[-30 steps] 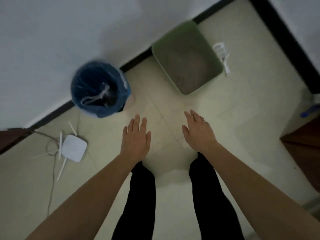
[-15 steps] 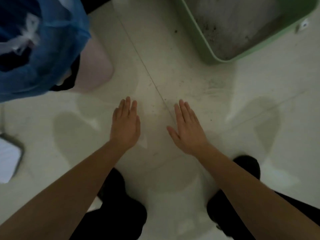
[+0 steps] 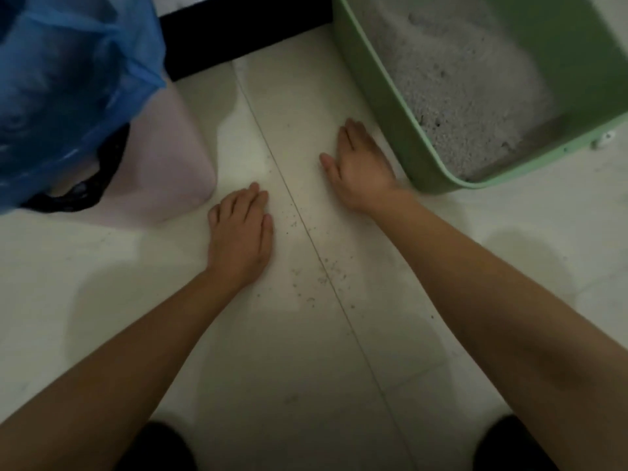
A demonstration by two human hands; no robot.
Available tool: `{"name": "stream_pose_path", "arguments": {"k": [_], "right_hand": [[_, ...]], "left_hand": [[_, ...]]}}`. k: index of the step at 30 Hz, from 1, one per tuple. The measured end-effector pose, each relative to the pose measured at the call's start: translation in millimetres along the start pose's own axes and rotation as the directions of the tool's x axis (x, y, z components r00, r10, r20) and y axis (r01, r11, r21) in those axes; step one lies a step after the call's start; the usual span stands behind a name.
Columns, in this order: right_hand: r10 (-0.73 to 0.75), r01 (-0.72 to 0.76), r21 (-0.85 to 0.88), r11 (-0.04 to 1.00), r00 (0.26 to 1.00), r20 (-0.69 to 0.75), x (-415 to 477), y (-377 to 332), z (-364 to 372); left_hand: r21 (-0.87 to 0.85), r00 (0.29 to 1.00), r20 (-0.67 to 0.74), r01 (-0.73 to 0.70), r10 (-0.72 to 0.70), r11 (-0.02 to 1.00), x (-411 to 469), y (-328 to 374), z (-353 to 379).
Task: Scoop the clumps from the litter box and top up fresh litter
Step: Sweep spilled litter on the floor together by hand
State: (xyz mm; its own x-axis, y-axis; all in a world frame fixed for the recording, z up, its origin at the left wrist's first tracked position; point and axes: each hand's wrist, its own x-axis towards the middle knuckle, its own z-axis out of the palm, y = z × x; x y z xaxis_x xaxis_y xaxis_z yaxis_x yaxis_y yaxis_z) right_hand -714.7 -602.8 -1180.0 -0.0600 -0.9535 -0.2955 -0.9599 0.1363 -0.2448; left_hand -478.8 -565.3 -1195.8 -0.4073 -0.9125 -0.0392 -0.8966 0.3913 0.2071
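Note:
A green litter box (image 3: 401, 130) stands on the pale tiled floor at the upper right, with grey litter (image 3: 465, 86) inside it. My right hand (image 3: 360, 164) lies flat, fingers straight, just left of the box's near corner. My left hand (image 3: 239, 232) rests palm down on the floor, fingers together, beside the bin's base. Neither hand holds anything. No scoop shows in this view.
A pink waste bin (image 3: 163, 158) lined with a blue bag (image 3: 68, 79) stands at the upper left. Scattered litter grains (image 3: 319, 273) lie along the tile joint between my hands. A black skirting board (image 3: 244, 35) runs along the wall behind.
The view has dropped much closer to the floor. Both hands moved forward, the right one up beside the litter box, the left one next to the bin.

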Motion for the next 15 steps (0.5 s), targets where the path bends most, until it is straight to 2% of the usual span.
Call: {"name": "stream_pose_path", "arguments": {"k": [2,5,10,13,15], "right_hand": [[-0.052,0.052,0.029,0.998,0.999,0.0,-37.0,-5.6,8.3],[-0.196,0.196,0.021,0.98,0.981,-0.004,-97.0,-6.4,30.1],[-0.459,0.459,-0.012,0.888,0.889,0.005,-164.2,2.4,68.0],[-0.495,0.494,0.031,0.869,0.869,0.021,-182.7,5.7,64.8],[-0.465,0.466,0.055,0.883,0.885,-0.038,-182.9,12.6,54.7]], "left_hand": [[-0.024,0.999,0.033,0.008,-0.007,1.0,-6.6,3.3,-7.2],[-0.084,0.999,-0.011,0.038,-0.039,0.996,-6.7,6.8,-10.1],[-0.111,0.993,-0.113,0.026,-0.038,0.994,-4.1,5.5,0.6],[-0.11,0.997,-0.08,-0.011,0.002,0.994,5.8,7.0,0.6],[-0.151,1.0,0.011,0.0,0.002,0.989,18.7,14.3,-2.6]]}}
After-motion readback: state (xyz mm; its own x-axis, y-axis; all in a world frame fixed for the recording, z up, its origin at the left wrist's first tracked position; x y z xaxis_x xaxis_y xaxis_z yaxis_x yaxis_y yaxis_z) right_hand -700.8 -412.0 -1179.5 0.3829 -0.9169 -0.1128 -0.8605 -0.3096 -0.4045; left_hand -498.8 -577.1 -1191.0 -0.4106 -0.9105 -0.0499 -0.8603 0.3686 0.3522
